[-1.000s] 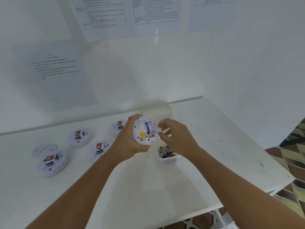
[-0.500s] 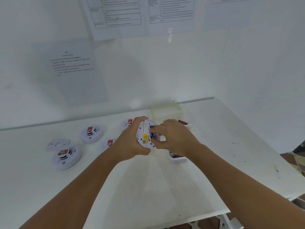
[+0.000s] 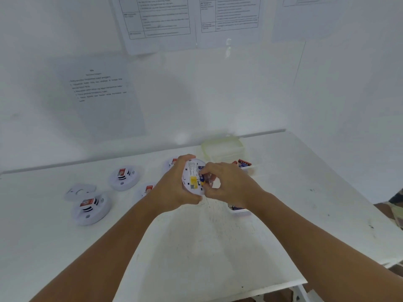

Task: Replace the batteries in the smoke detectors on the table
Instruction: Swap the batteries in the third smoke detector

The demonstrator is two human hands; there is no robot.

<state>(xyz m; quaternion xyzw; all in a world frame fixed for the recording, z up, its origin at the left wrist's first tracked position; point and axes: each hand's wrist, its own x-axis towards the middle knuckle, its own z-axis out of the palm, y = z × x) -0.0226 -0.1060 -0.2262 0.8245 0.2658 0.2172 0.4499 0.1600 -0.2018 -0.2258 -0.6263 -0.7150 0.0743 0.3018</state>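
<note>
Smoke detector (image 3: 193, 176), a light, stiff plastic disc, is held above the middle of the table (image 3: 196, 247), its labelled underside turned toward the camera. The left hand (image 3: 172, 188) wraps its rim, fingers curled around the edge. The right hand (image 3: 224, 184) has its fingertips curled in at the battery bay, apparently pinching a battery, though the pinch itself is blurred. Gripping by the rim looks wise, since the smooth shell could slip and the bay's clips seem delicate. Other detectors (image 3: 123, 177) lie toward the table's left edge; a battery tray (image 3: 238, 211) sits just beneath the right wrist.
</note>
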